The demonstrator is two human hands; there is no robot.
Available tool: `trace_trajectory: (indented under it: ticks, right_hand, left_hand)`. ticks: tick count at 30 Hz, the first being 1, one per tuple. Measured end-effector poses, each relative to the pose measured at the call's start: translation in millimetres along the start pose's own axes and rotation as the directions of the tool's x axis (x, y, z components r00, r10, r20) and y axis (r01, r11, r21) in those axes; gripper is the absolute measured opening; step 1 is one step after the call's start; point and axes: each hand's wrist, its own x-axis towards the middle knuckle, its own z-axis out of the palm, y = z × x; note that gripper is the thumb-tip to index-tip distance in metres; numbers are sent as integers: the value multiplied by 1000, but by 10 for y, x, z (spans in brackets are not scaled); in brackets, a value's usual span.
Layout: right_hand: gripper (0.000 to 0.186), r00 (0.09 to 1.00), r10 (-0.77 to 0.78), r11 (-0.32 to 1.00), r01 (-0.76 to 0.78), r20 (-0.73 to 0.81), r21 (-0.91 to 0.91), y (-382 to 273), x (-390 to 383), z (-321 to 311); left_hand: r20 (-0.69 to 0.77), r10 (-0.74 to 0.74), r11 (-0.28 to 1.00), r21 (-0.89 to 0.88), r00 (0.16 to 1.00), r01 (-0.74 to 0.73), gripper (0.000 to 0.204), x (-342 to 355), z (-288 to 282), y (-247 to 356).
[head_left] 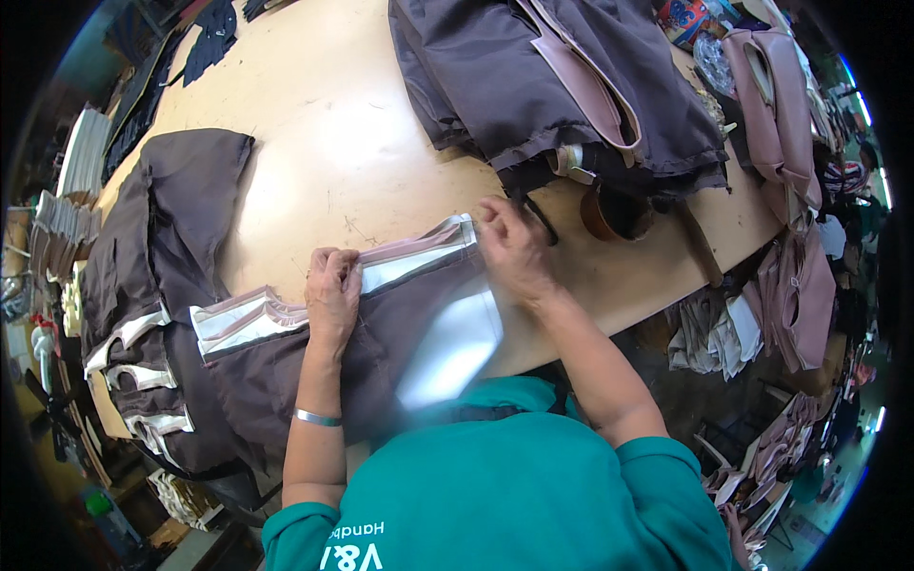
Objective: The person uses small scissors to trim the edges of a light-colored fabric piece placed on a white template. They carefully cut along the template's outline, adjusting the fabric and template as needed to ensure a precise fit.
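Observation:
My left hand [333, 290] is closed on the upper edge of a brown lining panel [381, 328], which has pink and white strips along that edge. The thumb and fingers pinch the strips near the panel's middle. My right hand [514, 247] is just beyond the panel's right end, fingers loosely bent and a little apart, with nothing visible in them. A white piece [452, 347], blurred, hangs from the panel's right part toward me. Left of the panel, another pile of brown lining pieces [176, 205] with white-edged cutouts overlaps the table edge.
A large heap of brown lining with pink trim [590, 90] lies on the tan table [324, 124] at the far right. Beside it is a round brown container [614, 214]. Pink bag pieces [776, 114] hang off the right edge. Stacked pieces [67, 224] stand at left.

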Motion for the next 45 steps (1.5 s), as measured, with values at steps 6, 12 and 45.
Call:
trace_trajectory:
  ticks: [6,12,45]
  right_hand:
    - [38,972,-193,809,82,-131,-583,345,-64,-353]
    - [30,984,158,911,-112,84,-397,214,77,-353]
    - [14,935,228,534,-352,270,768,-719,-14,-285]
  left_hand:
    - [133,326,902,252,936,-350,15,135,30,355]
    - [234,301,932,134,924,-337,18,284,494,572]
    - [-15,318,942,-108,948,-317,12,202,-74,965]
